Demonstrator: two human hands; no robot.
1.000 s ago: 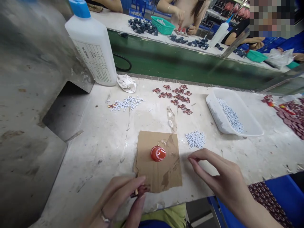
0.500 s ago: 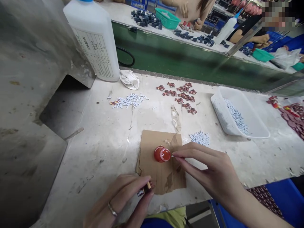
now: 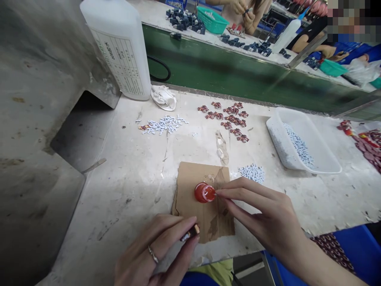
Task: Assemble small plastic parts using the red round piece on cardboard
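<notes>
Between thumb and index finger, my left hand [image 3: 160, 250] pinches a small dark-brown figurine [image 3: 190, 232] with tan and bluish-white parts, over the cardboard's lower left edge. My right hand [image 3: 262, 210] is closed in a pinch at the rim of a small red cup [image 3: 205, 192] of reddish liquid. A tiny pale piece [image 3: 216, 194] shows at its fingertips, mostly hidden, and I cannot tell its kind. The cup sits on a piece of brown cardboard [image 3: 190, 174]. Just beyond my right hand lies a heap of small light-blue pieces [image 3: 252, 173].
A large white bottle [image 3: 125, 55] and a crumpled white cloth [image 3: 163, 97] stand at the back left. Behind the cardboard are scattered light-blue pieces [image 3: 168, 124] and several brown figurines [image 3: 232, 119]. A translucent bin [image 3: 324, 163] sits right. Co-workers' hands [image 3: 242, 10] are busy across the green partition [image 3: 208, 63].
My left hand has moved right and slightly up with the figurine, turning its tan end outward. My right hand stays at the cup's rim. The view has shifted slightly.
</notes>
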